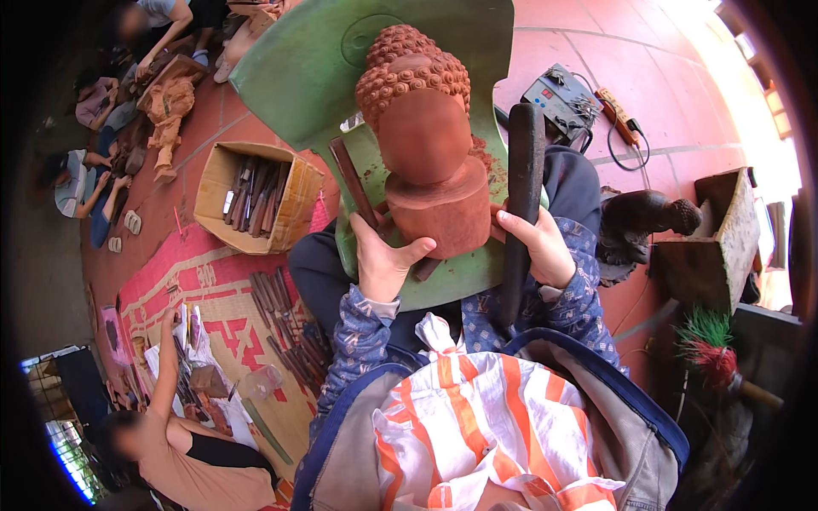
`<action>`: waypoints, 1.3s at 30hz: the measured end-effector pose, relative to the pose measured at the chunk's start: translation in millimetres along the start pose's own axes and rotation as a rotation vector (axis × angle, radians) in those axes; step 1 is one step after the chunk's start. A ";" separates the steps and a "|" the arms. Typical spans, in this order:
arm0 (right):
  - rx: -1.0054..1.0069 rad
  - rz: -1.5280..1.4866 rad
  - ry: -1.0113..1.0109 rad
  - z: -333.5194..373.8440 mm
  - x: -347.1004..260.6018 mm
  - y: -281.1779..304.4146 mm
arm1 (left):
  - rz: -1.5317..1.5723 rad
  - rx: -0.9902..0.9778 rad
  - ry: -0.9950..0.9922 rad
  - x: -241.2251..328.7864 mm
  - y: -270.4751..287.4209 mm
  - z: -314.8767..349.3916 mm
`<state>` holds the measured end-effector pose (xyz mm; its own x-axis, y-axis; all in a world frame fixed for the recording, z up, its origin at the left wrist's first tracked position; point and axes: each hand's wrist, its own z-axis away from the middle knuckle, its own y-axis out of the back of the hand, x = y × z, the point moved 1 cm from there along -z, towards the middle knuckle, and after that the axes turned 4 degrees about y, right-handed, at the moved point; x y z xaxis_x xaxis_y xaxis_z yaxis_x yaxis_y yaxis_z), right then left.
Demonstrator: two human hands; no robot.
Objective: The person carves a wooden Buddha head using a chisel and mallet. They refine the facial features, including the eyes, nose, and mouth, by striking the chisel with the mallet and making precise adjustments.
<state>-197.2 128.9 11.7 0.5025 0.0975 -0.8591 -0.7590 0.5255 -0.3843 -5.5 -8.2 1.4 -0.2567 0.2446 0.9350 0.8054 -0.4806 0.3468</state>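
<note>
A reddish-brown carved wooden bust (424, 183) with tight curls on its head stands between my hands, resting on a green plastic chair (281, 77). My left hand (381, 260) is closed on a slim, brown-handled chisel (352, 179), its working end hidden; the thumb lies against the bust's base. In my right hand (543, 247) is a long dark wooden mallet (526, 157), held upright beside the bust, with fingertips near the base. Wood chips (480, 153) lie on the chair around the bust. A short brown piece (426, 269) shows below the base.
A cardboard box (294, 200) of chisels stands at left, with more chisels (294, 332) on a patterned mat (243, 298). At right are a grey electrical box (558, 98), power strip (615, 115), dark carved figure (643, 226) and wooden crate (724, 247). Several people sit at left.
</note>
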 end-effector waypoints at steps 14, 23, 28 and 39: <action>-0.124 0.834 0.399 77.9 -49.3 49.4 | 0.879 0.106 0.018 12.6 66.7 -1.6; -0.500 1.519 0.743 42.2 -21.5 2.3 | 0.751 0.063 0.031 40.9 60.6 8.6; -0.489 1.537 0.830 30.5 -9.4 -3.8 | 0.738 0.029 0.007 41.4 70.2 16.9; -0.810 0.489 0.738 43.9 -68.4 -28.8 | 0.096 -0.627 -0.154 111.4 7.3 55.6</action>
<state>-191.5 144.1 96.3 -0.0694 -0.5088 -0.8581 -0.9762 -0.1425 0.1635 1.5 62.3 104.0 -0.0821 0.2715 0.9589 0.3444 -0.8952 0.2829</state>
